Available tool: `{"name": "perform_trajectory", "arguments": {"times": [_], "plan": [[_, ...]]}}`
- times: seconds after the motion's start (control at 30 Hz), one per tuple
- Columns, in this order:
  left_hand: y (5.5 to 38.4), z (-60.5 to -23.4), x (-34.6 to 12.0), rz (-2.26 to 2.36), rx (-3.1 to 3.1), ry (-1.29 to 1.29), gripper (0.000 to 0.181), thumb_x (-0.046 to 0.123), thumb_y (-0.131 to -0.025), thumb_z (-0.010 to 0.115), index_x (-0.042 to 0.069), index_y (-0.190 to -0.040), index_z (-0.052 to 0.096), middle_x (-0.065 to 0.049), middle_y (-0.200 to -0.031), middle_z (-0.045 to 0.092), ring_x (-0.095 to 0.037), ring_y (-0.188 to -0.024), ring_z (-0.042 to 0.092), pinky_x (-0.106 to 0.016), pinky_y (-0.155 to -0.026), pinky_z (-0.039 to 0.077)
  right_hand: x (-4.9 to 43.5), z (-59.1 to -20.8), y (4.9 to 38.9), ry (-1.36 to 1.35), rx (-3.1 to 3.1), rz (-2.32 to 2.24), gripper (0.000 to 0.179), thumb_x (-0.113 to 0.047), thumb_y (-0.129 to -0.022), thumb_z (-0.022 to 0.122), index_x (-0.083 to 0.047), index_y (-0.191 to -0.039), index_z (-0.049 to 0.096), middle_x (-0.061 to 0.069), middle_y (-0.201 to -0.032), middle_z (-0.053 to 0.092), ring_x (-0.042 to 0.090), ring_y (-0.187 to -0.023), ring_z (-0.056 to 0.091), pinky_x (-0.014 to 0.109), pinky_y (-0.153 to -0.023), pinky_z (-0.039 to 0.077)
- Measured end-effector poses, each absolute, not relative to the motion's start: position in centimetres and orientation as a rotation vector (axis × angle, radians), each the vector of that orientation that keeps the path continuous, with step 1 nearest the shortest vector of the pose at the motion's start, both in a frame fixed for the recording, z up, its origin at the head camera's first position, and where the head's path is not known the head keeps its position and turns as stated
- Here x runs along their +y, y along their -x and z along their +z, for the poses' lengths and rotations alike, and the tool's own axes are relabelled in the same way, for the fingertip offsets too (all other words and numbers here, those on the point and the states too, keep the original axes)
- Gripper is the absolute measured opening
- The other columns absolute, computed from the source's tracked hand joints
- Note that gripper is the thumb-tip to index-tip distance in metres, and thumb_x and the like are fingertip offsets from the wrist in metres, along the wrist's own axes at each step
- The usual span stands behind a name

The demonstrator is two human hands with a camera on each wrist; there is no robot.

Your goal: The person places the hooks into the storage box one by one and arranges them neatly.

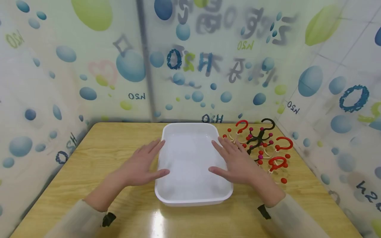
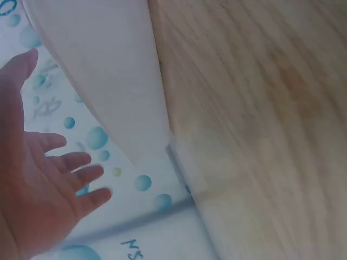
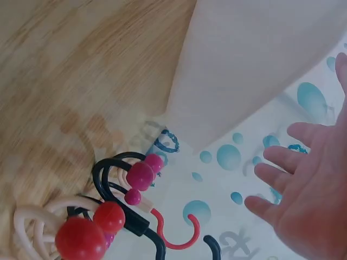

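A white rectangular tray (image 1: pixel 193 162) sits in the middle of the wooden table, with nothing seen inside it. Over its left rim is my left hand (image 1: pixel 146 165), fingers spread and straight, thumb above the tray. My right hand (image 1: pixel 235 162) mirrors it at the right rim, its fingers also straight. Both wrist views show the palms facing the tray's outer walls, the left hand (image 2: pixel 54 179) and the right hand (image 3: pixel 309 179) holding nothing. Whether either hand touches the rim, I cannot tell.
To the right of the tray lies a pile of hooked, branching hangers, black (image 1: pixel 259 137) and cream with red hooks (image 1: pixel 285 142), tipped with red and magenta balls. A patterned curtain (image 1: pixel 184 82) with blue and green spots stands behind the table (image 1: pixel 125 142) and at both sides.
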State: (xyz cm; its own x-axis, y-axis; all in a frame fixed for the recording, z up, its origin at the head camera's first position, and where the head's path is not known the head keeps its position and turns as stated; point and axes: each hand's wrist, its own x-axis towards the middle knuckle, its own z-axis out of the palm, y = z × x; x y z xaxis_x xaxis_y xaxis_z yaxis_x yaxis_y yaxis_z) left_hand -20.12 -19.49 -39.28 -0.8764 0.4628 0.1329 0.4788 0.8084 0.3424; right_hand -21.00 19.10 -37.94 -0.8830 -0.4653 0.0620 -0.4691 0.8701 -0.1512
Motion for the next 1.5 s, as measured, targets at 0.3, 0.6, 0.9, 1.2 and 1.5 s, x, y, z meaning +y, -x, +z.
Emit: {"name": "perform_trajectory", "arguments": {"times": [0.3, 0.6, 0.9, 1.2, 1.5], "plan": [[19.6, -40.4, -22.8, -1.109, -3.025, 0.836, 0.091, 0.054, -0.102, 0.075, 0.015, -0.173, 0.033, -0.019, -0.165, 0.054, -0.043, -0.141, 0.062, -0.069, -0.113, 0.049, 20.6, -35.9, 19.3, -0.670, -2.984, 0.366, 0.092, -0.074, -0.101, 0.061, -0.025, -0.174, 0.032, 0.011, -0.177, 0.040, 0.044, -0.162, 0.040, 0.072, -0.126, 0.034], [19.5, -40.9, -23.2, -1.256, -3.041, 0.929, 0.089, 0.043, -0.103, 0.078, 0.014, -0.173, 0.031, -0.018, -0.144, 0.069, -0.038, -0.127, 0.072, -0.069, -0.110, 0.052, 24.3, -33.0, 17.7, -0.581, -2.891, 0.492, 0.069, -0.059, -0.108, 0.064, -0.021, -0.164, 0.051, 0.013, -0.163, 0.058, 0.044, -0.146, 0.058, 0.069, -0.111, 0.052], [19.6, -42.1, -23.5, -1.290, -3.070, 0.895, 0.088, 0.046, -0.104, 0.076, 0.022, -0.174, 0.028, -0.007, -0.134, 0.075, -0.030, -0.128, 0.071, -0.063, -0.113, 0.051, 32.4, -31.9, 18.2, -0.538, -2.891, 0.661, 0.042, -0.034, -0.107, 0.074, -0.015, -0.145, 0.069, 0.004, -0.117, 0.072, 0.008, -0.081, 0.058, 0.028, -0.063, 0.048], [19.5, -42.2, -23.6, -1.316, -3.039, 0.931, 0.087, 0.043, -0.104, 0.076, 0.021, -0.173, 0.027, -0.004, -0.131, 0.077, -0.027, -0.126, 0.072, -0.059, -0.111, 0.052, 37.6, -33.9, 18.5, -0.420, -3.031, 0.819, 0.037, -0.032, -0.107, 0.075, -0.014, -0.138, 0.070, 0.004, -0.107, 0.071, 0.012, -0.080, 0.063, 0.029, -0.063, 0.053], [19.5, -42.4, -23.6, -1.367, -3.021, 0.937, 0.086, 0.040, -0.105, 0.077, 0.020, -0.172, 0.027, -0.003, -0.130, 0.077, -0.026, -0.123, 0.072, -0.052, -0.106, 0.056, 38.6, -36.3, 19.0, -0.345, -3.007, 1.037, 0.032, -0.019, -0.110, 0.069, -0.002, -0.138, 0.069, 0.015, -0.120, 0.078, 0.001, -0.088, 0.071, 0.027, -0.074, 0.062]]}}
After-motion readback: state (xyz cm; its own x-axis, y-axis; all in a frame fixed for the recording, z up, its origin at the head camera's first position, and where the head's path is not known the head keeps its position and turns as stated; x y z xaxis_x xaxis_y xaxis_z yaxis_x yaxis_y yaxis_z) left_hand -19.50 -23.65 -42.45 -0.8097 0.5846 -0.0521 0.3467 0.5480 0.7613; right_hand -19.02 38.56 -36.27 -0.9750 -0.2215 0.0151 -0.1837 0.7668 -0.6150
